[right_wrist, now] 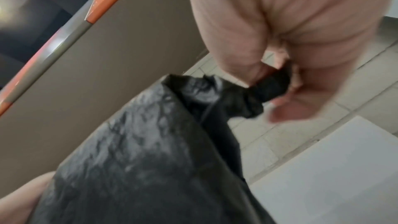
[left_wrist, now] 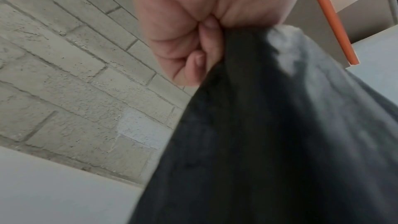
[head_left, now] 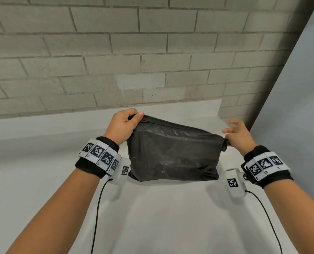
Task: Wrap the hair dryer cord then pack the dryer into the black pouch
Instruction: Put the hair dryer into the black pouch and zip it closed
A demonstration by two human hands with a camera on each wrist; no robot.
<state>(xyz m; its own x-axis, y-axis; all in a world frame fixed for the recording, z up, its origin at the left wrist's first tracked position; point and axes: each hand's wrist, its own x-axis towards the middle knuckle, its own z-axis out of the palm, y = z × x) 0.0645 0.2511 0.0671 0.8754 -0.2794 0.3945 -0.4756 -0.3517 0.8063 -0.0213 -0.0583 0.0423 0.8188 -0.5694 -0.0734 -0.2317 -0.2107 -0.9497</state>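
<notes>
The black pouch (head_left: 172, 153) hangs between both hands above the white counter (head_left: 163, 213), bulging with something inside; the hair dryer and its cord are hidden. My left hand (head_left: 124, 125) grips the pouch's top left corner beside a small orange tab (head_left: 143, 121); in the left wrist view the left hand (left_wrist: 200, 43) is curled round the pouch (left_wrist: 269, 142). My right hand (head_left: 235, 133) pinches the top right end of the pouch with thumb and forefinger, its other fingers spread. The right wrist view shows the right hand (right_wrist: 277, 81) pinching that black end of the pouch (right_wrist: 150, 159). The zip line looks closed along the top.
A grey brick wall (head_left: 116, 52) stands right behind the counter. A pale panel (head_left: 299, 107) closes off the right side. In the wrist views a beige partition with an orange edge (left_wrist: 329, 16) rises nearby.
</notes>
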